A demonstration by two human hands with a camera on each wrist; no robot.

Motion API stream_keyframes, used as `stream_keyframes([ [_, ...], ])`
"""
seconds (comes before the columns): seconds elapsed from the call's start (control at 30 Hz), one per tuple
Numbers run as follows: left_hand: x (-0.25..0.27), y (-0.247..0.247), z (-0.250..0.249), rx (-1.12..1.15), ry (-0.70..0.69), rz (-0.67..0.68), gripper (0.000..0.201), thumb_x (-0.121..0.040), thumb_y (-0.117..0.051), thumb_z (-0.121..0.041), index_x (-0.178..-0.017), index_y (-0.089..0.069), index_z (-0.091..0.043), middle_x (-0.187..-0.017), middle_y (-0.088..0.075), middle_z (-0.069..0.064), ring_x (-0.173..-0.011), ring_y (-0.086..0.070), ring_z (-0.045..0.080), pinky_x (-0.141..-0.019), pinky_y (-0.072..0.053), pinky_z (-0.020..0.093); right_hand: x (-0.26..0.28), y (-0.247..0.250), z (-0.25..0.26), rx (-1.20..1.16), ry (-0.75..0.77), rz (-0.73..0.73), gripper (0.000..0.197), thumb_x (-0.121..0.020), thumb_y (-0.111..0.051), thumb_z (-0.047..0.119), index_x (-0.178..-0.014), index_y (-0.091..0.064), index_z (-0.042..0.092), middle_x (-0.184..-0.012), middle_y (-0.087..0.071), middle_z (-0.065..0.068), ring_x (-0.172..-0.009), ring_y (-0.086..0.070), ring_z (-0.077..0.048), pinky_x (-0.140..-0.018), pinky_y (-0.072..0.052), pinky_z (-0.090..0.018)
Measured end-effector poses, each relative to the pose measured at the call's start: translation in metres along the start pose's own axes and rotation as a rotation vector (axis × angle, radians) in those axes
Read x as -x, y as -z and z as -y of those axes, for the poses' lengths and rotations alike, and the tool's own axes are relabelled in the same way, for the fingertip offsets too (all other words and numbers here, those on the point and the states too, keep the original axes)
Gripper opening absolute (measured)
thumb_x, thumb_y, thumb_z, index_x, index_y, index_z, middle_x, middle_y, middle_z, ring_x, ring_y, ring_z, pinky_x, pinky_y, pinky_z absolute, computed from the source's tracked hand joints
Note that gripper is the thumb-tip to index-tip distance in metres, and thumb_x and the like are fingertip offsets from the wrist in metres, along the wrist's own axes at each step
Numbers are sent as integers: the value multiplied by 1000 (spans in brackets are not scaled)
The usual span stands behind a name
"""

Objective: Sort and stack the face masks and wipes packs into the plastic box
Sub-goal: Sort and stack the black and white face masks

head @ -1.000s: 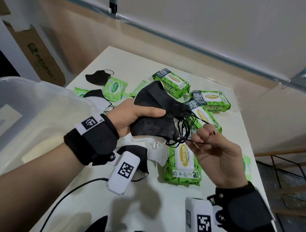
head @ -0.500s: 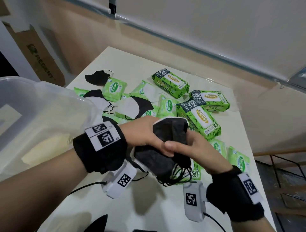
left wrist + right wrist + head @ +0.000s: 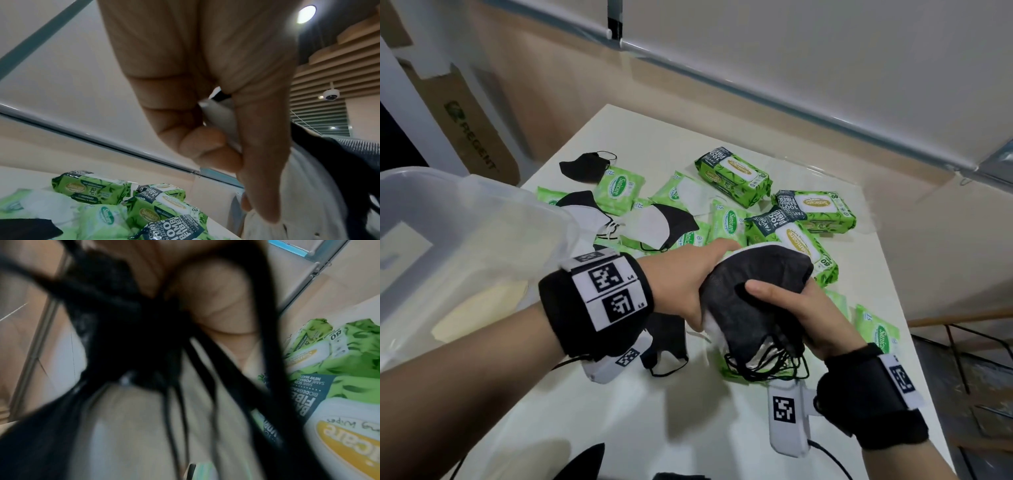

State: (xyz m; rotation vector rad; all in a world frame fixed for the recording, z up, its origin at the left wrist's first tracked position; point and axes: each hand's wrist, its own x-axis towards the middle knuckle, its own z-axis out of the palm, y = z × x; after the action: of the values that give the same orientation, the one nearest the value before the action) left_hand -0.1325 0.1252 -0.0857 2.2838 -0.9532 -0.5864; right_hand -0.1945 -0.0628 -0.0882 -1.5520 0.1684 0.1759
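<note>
Both hands hold one bundle of black face masks [image 3: 753, 294] above the table's middle. My left hand [image 3: 688, 274] grips its left edge, fingers curled under a white lining [image 3: 222, 116]. From the right, my right hand [image 3: 791, 308] clasps the bundle, thumb on top. Black ear loops [image 3: 767, 366] dangle below and blur across the right wrist view [image 3: 144, 340]. Loose black and white masks [image 3: 657, 226] and green wipes packs [image 3: 732, 176] are scattered on the far half of the table. The clear plastic box [image 3: 448, 219] stands at the left.
A white table [image 3: 654, 411] carries everything; its right edge drops off beside a small green pack [image 3: 876, 329]. Another black mask [image 3: 664, 342] lies under my left wrist. A cardboard box [image 3: 465, 130] leans at the far left. A wall runs behind the table.
The right hand left the ear loops and closed over the bundle's right side. Both hands brought the masks lower and nearer, uncovering masks and packs behind.
</note>
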Motion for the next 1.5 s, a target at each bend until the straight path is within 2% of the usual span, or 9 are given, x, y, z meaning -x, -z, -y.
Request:
stream_keyframes([
  [0.27,1,-3,-12,-161,-2,-9,65,-55,-90,-28,-106,-50,-19,-95,-64,-6,-89,-60,14,-73,-49,26,8,2,2,97,76,63,32,-68,-78,29,-96,-71,15,-97,-74,-5,-95,-70,-17,-78,-54,-24],
  [0.43,7,12,-25,92,-7,167,79,-49,-93,-27,-109,-41,-28,-95,-61,-17,-91,-61,1,-75,-48,15,12,2,6,158,146,-94,28,-72,-78,38,-91,-73,18,-92,-75,-1,-92,-70,-16,-77,-54,-24],
  [0.57,-8,20,-33,379,-81,15,36,-74,-79,-20,-103,-59,-12,-91,-68,0,-83,-64,10,-80,-53,27,11,1,14,135,196,-187,32,-72,-74,48,-89,-73,21,-93,-75,0,-93,-70,-14,-79,-54,-26],
  [0.8,-26,17,-38,577,-108,-156,12,-88,-64,-17,-92,-66,-6,-79,-65,1,-72,-59,8,-69,-47,20,13,19,23,89,203,-62,45,-69,-77,15,-112,-67,9,-109,-72,-10,-103,-68,-22,-88,-54,-33],
  [0.97,-53,-7,-13,606,308,-388,31,-96,-51,-29,-92,-61,0,-84,-63,9,-69,-61,21,-61,-50,28,11,25,5,-60,154,-303,23,-75,-72,7,-98,-71,10,-99,-75,-6,-95,-71,-21,-83,-54,-33],
  [1.07,-60,-26,35,12,533,-100,17,-81,-72,-25,-86,-66,-10,-92,-68,7,-78,-60,21,-73,-49,29,14,31,-6,-142,101,-346,23,-77,-70,5,-100,-71,7,-102,-74,-10,-95,-71,-22,-83,-57,-33],
  [1.17,-52,-51,68,-252,627,230,38,-58,-85,-37,-59,-53,-17,-67,-53,2,-58,-47,15,-58,-41,24,15,38,-13,-231,23,-397,17,-80,-69,6,-97,-71,4,-97,-75,-10,-88,-72,-19,-70,-58,-26],
  [1.27,-48,-74,91,-346,641,229,57,-52,-87,-40,-92,-53,-16,-89,-52,4,-68,-50,18,-64,-51,30,16,43,-16,-250,-2,-427,13,-81,-68,8,-93,-71,4,-89,-76,-7,-80,-72,-15,-61,-55,-20],
  [1.5,-69,-48,94,-238,627,237,28,-64,-81,-17,-87,-67,-11,-82,-61,4,-74,-55,20,-54,-40,22,4,47,-12,-255,17,-423,9,-84,-66,13,-90,-72,8,-85,-76,1,-80,-72,-9,-62,-53,-16],
])
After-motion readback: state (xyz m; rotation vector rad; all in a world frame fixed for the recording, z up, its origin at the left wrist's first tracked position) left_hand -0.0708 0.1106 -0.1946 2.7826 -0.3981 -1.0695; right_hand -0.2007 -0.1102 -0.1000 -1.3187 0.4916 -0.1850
